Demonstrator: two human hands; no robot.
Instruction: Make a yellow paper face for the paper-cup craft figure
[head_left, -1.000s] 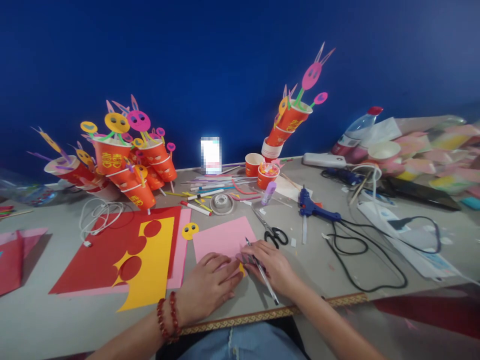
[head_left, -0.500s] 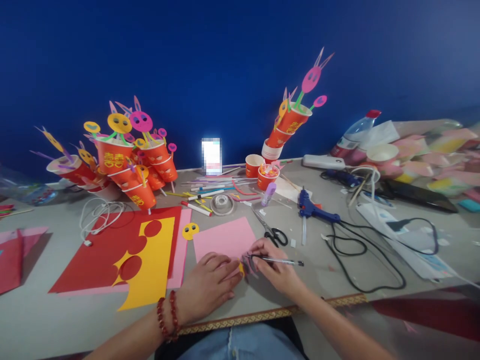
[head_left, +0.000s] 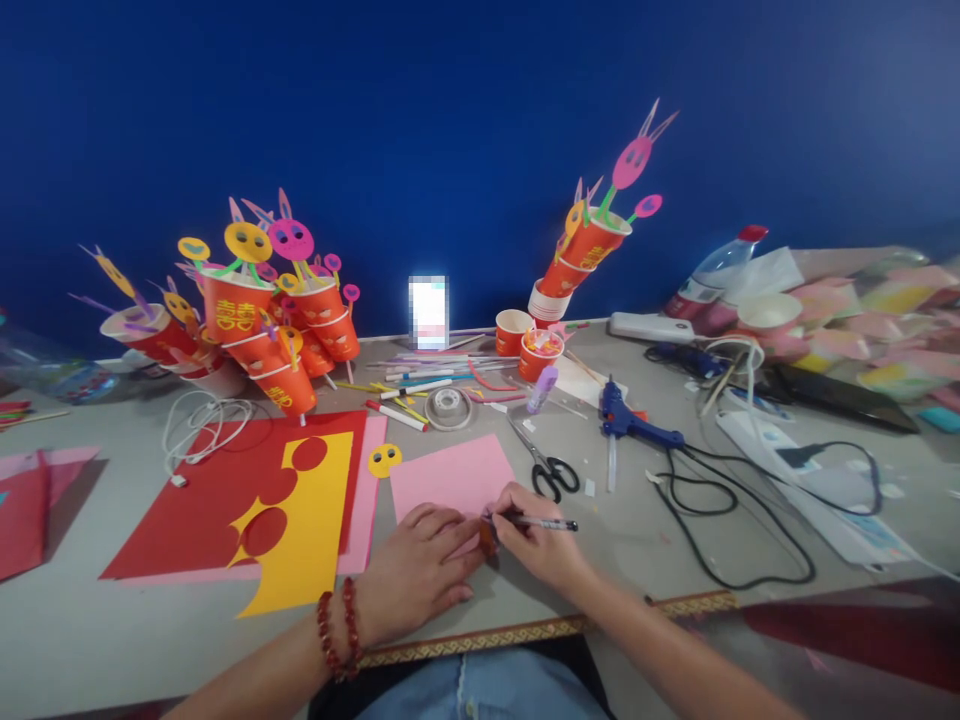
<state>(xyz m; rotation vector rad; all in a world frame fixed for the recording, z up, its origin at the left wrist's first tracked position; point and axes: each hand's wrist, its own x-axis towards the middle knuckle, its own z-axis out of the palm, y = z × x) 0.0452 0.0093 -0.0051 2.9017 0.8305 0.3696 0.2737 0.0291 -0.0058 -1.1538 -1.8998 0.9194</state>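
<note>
My left hand lies flat near the lower edge of a pink paper sheet, fingers stretched out to the right. Between its fingertips and my other hand shows a small orange-brown piece, mostly covered and blurred. My right hand is closed round a pen with a clear barrel and dark end; its tip is hidden by the fingers near that piece. A yellow paper face with two dark eyes touches the pink sheet's left edge. Black-handled scissors lie just beyond my right hand.
Left of my hands, a yellow sheet with round cut-outs lies on red paper. Decorated red paper cups stand behind. A blue glue gun, its black cable and a white power strip occupy the right side.
My right hand has shifted slightly, and the pen now stands shorter past it, with its end further left. My left hand stays flat. The whole view has moved a little.
</note>
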